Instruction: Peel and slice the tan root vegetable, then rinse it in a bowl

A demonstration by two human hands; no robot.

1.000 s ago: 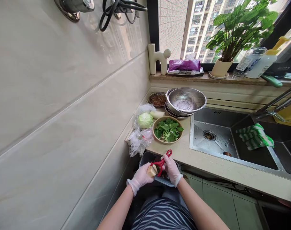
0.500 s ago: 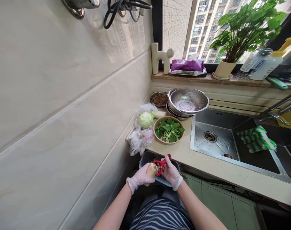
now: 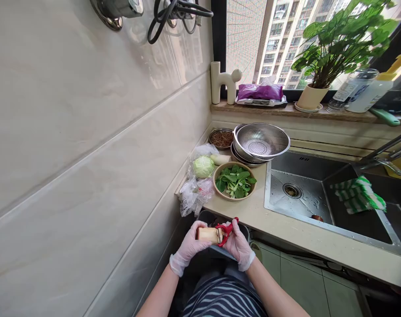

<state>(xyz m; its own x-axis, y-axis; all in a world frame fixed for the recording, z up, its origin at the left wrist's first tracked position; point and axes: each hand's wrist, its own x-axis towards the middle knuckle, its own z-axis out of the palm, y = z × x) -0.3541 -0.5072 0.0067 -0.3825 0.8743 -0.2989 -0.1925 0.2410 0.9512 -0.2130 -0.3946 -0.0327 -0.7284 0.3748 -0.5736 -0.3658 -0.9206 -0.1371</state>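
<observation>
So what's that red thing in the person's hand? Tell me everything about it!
It is a red peeler, plastic by the look of it, with a looped handle end that pokes up above the fingers. The gloved right hand grips it. Its head rests against the end of a pale, tan vegetable piece that the gloved left hand holds sideways. Both are held over a dark bin below the counter edge. The blade itself is too small to make out.

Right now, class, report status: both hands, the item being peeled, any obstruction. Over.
Left gloved hand grips pale, partly peeled root vegetable. Right gloved hand holds red plastic peeler against its end. Grey bin below. Nothing obstructing.
</observation>
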